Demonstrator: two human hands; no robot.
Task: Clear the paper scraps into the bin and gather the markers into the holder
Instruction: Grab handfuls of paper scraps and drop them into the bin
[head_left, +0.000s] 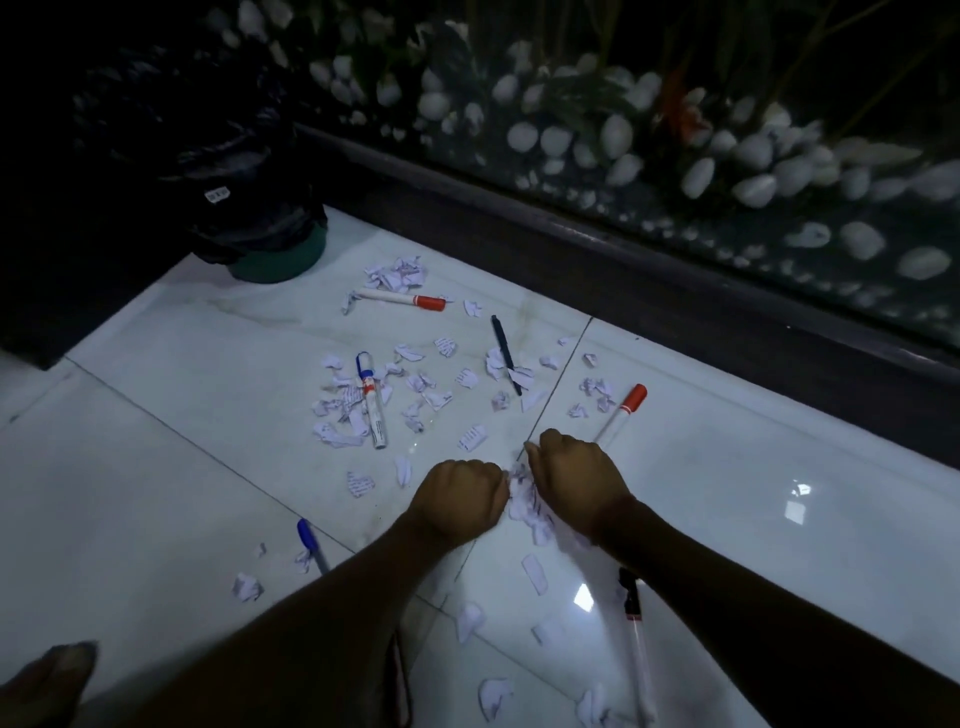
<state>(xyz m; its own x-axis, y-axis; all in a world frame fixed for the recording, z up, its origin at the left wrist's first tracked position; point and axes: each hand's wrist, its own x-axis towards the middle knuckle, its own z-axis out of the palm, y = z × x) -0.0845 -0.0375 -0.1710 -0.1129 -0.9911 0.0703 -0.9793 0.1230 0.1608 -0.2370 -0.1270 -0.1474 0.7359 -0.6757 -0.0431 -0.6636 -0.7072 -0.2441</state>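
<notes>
Both hands are pressing in on a heap of paper scraps (524, 506): left hand (457, 499) and right hand (576, 483) curled around it, seemingly gripping. Markers (371, 405) are lying scattered on the white tiled floor (779, 519); the bin (280, 254) is standing at the far-left edge, with bare floor right.

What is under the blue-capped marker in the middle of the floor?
The blue-capped marker lies across paper scraps on the white tile floor. Whatever sits directly beneath its barrel is covered.
</notes>
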